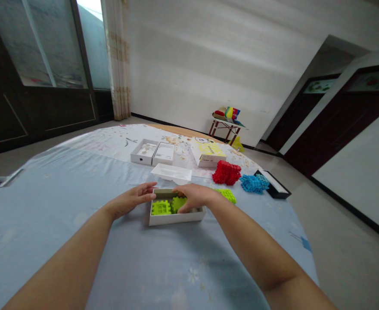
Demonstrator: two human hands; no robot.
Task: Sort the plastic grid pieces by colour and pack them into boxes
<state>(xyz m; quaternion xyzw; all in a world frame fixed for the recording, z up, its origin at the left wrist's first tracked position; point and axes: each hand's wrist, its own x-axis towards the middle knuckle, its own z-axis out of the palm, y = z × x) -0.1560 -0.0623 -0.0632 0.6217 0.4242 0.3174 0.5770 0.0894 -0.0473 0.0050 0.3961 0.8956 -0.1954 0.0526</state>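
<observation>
A white open box (176, 219) sits on the cloth in front of me. Inside it, on the left, lies a bright green notched block (161, 208). My right hand (194, 196) reaches into the box from above, its thumb and fingers closed around a second green block (178, 203). My left hand (132, 199) rests by the box's left end, fingers stretched out and touching or nearly touching its rim. More green blocks (227, 195) lie just beyond my right wrist, which partly hides them.
Beyond the box lie a white shallow tray (172, 173), an open white box (141, 157) and a white lid (164, 151). To the right are a yellow-and-white box (209, 155), red blocks (226, 172), blue blocks (254, 183) and a black-edged box (275, 185) near the table edge.
</observation>
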